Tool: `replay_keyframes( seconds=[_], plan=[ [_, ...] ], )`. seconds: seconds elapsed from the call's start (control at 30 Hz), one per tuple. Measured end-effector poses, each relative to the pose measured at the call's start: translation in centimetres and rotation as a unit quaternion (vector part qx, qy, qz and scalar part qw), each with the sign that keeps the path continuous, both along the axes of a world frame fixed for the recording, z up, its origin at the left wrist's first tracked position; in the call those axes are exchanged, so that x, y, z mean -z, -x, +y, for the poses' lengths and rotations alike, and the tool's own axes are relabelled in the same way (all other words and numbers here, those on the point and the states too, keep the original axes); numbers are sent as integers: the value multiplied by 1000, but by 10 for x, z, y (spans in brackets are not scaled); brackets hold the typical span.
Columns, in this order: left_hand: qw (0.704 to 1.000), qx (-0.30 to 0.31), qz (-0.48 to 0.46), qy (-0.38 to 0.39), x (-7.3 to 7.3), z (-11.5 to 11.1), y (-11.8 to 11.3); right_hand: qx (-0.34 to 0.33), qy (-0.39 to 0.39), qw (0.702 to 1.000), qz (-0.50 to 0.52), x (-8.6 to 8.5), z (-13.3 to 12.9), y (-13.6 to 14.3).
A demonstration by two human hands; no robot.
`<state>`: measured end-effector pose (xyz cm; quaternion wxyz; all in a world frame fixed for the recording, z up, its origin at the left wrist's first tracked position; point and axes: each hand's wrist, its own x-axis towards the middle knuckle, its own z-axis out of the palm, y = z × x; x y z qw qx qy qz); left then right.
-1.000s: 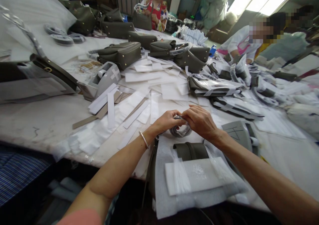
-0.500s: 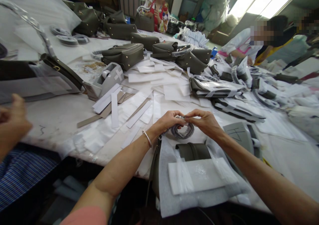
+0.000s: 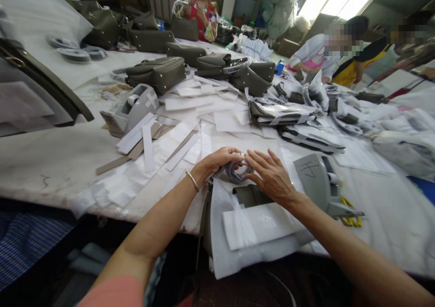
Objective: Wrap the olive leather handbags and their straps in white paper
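A grey tape dispenser (image 3: 131, 108) sits left of white paper strips (image 3: 149, 146) and olive handbags (image 3: 157, 74).

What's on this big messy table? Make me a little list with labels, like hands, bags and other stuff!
left hand: left hand grips a coiled grey strap
right hand: right hand lies open, fingers spread, touching the strap
under the hands: olive bag wrapped in white foam sheet
table: white table strewn with white paper strips
tape: grey tape dispenser to the left
bags: finished olive bags farther back
people: other people at the far side
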<state>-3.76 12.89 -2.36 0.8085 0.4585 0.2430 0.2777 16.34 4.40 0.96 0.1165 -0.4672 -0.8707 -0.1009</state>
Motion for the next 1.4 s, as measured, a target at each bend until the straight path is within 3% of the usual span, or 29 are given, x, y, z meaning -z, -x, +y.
replay_keyframes(
  seconds=[0.17, 0.37, 0.63, 0.77, 1.0, 1.1, 1.23, 1.4],
  plan=[
    [997, -60, 41, -37, 4, -4, -9, 41, 87, 987, 125, 0, -1, 2],
    [999, -45, 14, -25, -3, -6, -8, 85, 198, 896, 387, -16, 8, 7],
    [999, -25, -21, -23, -8, -8, -3, 162, 276, 787, 527, -26, 11, 8],
    [1000, 15, -23, 1, -8, -8, -1, 156, 318, 768, 534, -29, 11, 4],
    [1000, 26, -7, -6, 3, -3, -2, 156, 316, 767, 536, -23, 9, 9],
    [1000, 15, 6, -15, 4, -3, -2, 138, 286, 800, 509, -18, 9, 9],
    [998, -10, 41, -36, 4, -5, -6, 130, 210, 871, 424, -7, 9, 10],
    [995, -61, 54, -61, 1, -8, -12, 149, 156, 892, 397, -6, 5, 16]
  ],
)
